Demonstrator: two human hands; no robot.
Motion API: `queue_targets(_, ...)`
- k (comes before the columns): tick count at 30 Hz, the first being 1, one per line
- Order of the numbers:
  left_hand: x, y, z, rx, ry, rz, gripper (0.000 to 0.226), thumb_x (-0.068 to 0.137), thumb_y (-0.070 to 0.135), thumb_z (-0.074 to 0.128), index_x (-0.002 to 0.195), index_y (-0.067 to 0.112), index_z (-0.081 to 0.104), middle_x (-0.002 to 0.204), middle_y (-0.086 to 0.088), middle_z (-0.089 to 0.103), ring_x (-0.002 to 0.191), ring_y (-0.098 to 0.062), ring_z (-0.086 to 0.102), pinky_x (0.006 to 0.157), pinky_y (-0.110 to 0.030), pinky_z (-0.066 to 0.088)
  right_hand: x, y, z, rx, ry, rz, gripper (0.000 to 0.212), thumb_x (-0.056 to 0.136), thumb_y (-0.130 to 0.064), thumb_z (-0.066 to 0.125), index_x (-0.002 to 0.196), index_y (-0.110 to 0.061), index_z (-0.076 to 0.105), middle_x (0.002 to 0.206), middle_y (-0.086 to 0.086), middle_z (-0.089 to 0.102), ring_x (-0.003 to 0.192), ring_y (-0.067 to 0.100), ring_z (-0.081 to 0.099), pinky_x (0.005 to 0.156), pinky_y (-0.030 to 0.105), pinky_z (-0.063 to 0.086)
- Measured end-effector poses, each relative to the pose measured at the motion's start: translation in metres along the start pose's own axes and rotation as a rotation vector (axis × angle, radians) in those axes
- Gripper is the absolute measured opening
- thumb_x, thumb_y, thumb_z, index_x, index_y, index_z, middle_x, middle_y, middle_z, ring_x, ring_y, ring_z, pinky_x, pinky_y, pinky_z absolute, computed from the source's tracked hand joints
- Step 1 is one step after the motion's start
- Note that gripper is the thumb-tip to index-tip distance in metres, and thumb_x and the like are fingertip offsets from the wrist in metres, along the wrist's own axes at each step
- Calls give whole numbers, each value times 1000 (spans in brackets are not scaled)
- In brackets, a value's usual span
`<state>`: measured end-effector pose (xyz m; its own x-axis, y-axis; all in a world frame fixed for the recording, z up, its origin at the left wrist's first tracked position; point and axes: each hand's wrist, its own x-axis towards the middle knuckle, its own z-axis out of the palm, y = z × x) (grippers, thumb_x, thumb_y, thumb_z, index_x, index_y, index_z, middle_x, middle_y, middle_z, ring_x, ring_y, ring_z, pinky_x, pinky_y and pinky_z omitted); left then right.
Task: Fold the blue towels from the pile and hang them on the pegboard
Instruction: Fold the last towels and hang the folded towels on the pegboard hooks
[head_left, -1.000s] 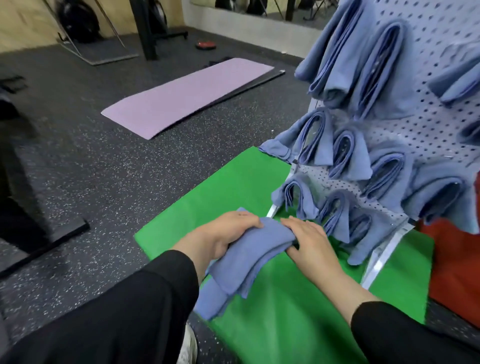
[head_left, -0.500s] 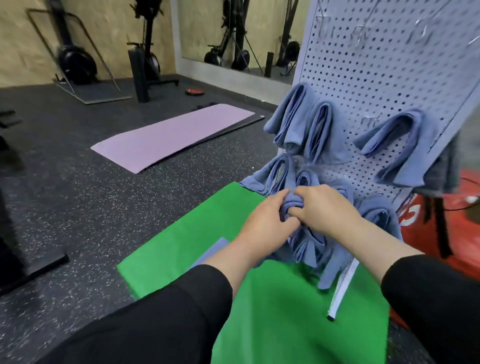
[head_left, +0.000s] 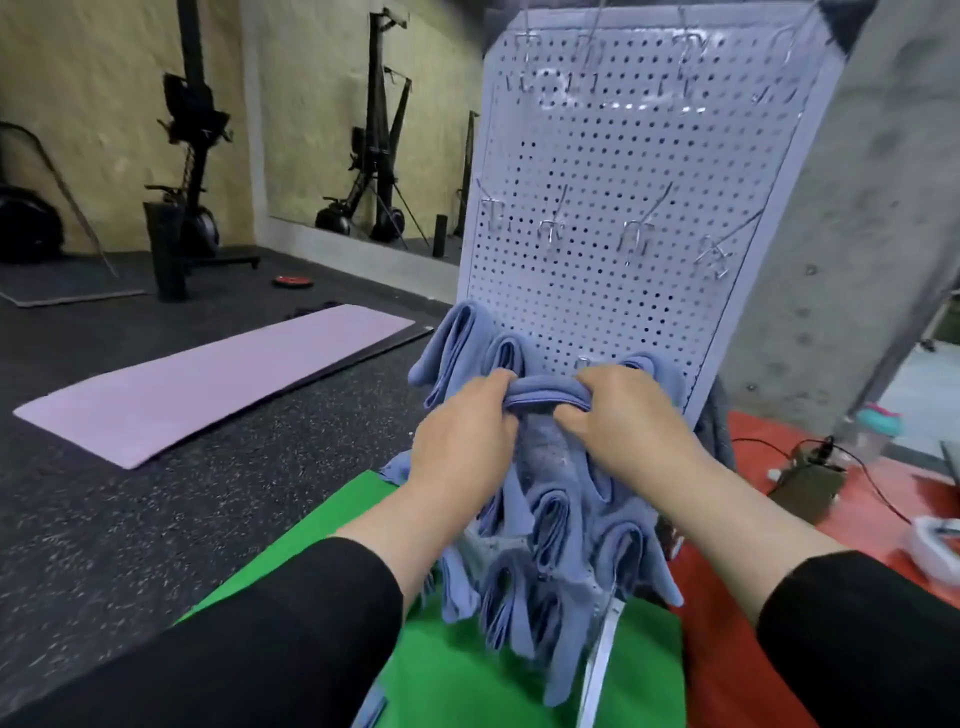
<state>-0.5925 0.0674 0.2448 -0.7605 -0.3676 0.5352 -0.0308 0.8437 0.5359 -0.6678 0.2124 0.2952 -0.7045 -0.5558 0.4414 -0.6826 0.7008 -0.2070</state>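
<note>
A folded blue towel (head_left: 545, 397) is stretched between both hands in front of the white pegboard (head_left: 618, 218). My left hand (head_left: 462, 447) grips its left end and my right hand (head_left: 628, 421) grips its right end. Several folded blue towels (head_left: 556, 525) hang on hooks over the board's lower half, and two more (head_left: 462, 353) sit just left of the held one. Bare metal hooks (head_left: 636, 236) stick out in rows higher up. A hook (head_left: 582, 361) shows just above the held towel. The towel pile is out of sight, apart from a blue scrap (head_left: 371, 712) at the bottom edge.
The pegboard stands on a green mat (head_left: 467, 686) on a dark speckled floor. A pink exercise mat (head_left: 208, 379) lies to the left. A red mat (head_left: 727, 649) with a cabled device (head_left: 808, 480) and a bottle (head_left: 875, 431) lies right. Gym machines (head_left: 187, 171) line the back wall.
Both hands have lifted the folded towel from the green mat up past the lower towels to the board's middle row. The view has tilted upward, showing the bare upper hooks.
</note>
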Motion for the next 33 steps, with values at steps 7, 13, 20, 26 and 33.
queue_targets(7, 58, 56, -12, -213, -10, 85, 24, 102, 18, 44, 119, 33, 53, 85, 6, 63, 73, -21, 59, 60, -39, 47, 24, 36, -69, 22, 261, -3, 3, 90, -13, 59, 91, -16, 60, 77, -2, 55, 70, 21, 47, 59, 37, 28)
queue_targets(13, 84, 96, 8, -369, 46, 90, 11, 100, 23, 49, 104, 28, 58, 82, 1, 64, 76, -25, 58, 65, -40, 49, 37, 78, -103, 67, 430, 37, 13, 88, -11, 61, 98, -13, 69, 92, 4, 62, 83, 21, 49, 66, 26, 26)
queue_targets(20, 125, 135, 11, -545, 95, -23, 19, 96, 15, 49, 78, 21, 53, 67, 4, 52, 60, -15, 44, 52, -31, 32, 55, 109, -134, 57, 532, 4, 21, 87, -9, 61, 106, -12, 70, 102, 7, 64, 87, 14, 46, 73, 19, 27)
queue_targets(26, 158, 163, 12, -516, 207, 26, 21, 94, 18, 49, 74, 21, 52, 64, 2, 53, 59, -18, 43, 51, -31, 31, 81, 122, -168, 72, 629, 21, 24, 87, -19, 58, 107, -16, 70, 106, 8, 67, 94, 22, 55, 80, 29, 37)
queue_targets(33, 183, 182, 37, -357, 200, 45, 25, 94, 20, 50, 69, 22, 54, 60, 4, 50, 57, -20, 43, 49, -31, 29, 105, 151, -151, 145, 556, 209, 20, 87, -16, 55, 102, -15, 68, 98, 13, 68, 92, 34, 60, 78, 42, 48)
